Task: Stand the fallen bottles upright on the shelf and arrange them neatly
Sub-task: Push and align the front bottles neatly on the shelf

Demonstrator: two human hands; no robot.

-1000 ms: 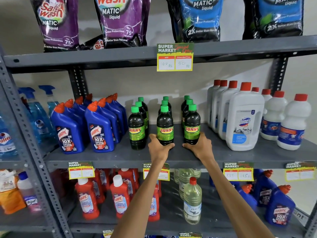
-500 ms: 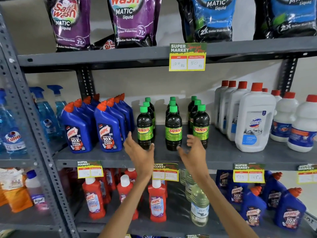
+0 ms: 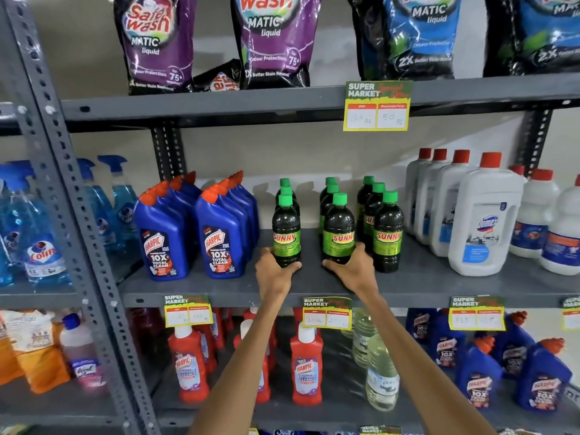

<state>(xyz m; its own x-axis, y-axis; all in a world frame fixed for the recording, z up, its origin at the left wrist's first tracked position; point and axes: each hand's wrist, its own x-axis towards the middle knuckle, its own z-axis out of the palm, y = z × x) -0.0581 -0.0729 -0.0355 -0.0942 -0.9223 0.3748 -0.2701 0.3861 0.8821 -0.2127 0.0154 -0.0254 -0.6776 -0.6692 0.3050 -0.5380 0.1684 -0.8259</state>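
Left hand (image 3: 276, 273) is wrapping the base of the front-left Sunny bottle (image 3: 285, 233), fingers curled round it, thumb side hidden behind the bottle. Right hand (image 3: 353, 268) is cupping the base of the front-middle Sunny bottle (image 3: 339, 235) the same way. Both bottles are standing upright on the middle shelf (image 3: 423, 282); can't tell whether they're lifted or resting, the hands are covering the bases.

Front-right Sunny bottle (image 3: 388, 233) is standing untouched just beside the right hand.

Sunny bottles are sitting in three columns, three deep: nine green caps showing. Rear ones are mostly hidden behind the front row, labels unreadable.

Left of them, blue Harpic bottles (image 3: 191, 240) are standing in two rows; rear count unclear, caps overlapping. Right of them, white Domex jugs (image 3: 483, 221) are lining up four deep, with more red-capped white bottles cut off at the frame edge.

Price tags (image 3: 326, 313) are hanging on the shelf lip; the handwriting is too blurred to read.
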